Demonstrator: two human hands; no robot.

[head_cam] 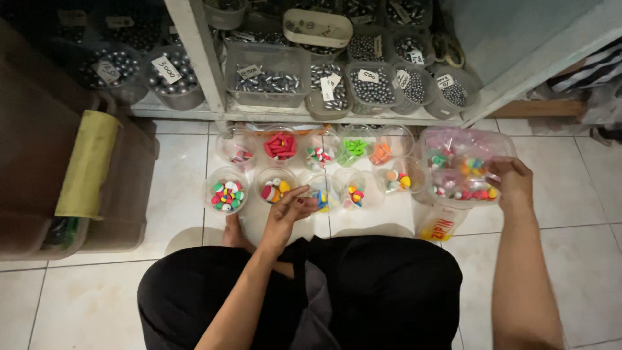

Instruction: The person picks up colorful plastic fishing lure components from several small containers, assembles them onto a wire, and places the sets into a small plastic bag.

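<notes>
floor: we sit on white tiles (175, 194), cups (227, 191) of coloured beads in two rows
shelf (285, 116): tubs of grey pellets
left hand (288, 210): fingers loosely curled over cups
right hand (512, 181): gripping bag (453, 162) of beads

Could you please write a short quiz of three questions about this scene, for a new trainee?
1. True or false: the right hand rests on the large clear tub of mixed coloured pieces.
2. Which colour are the pieces in the cup in the middle of the back row? A) red B) blue C) black
3. Fill in: the left hand is over the front row of cups, next to the cup of blue and yellow pieces, above the white tiled ____.

Key: 1 true; 2 A; 3 floor.
</notes>
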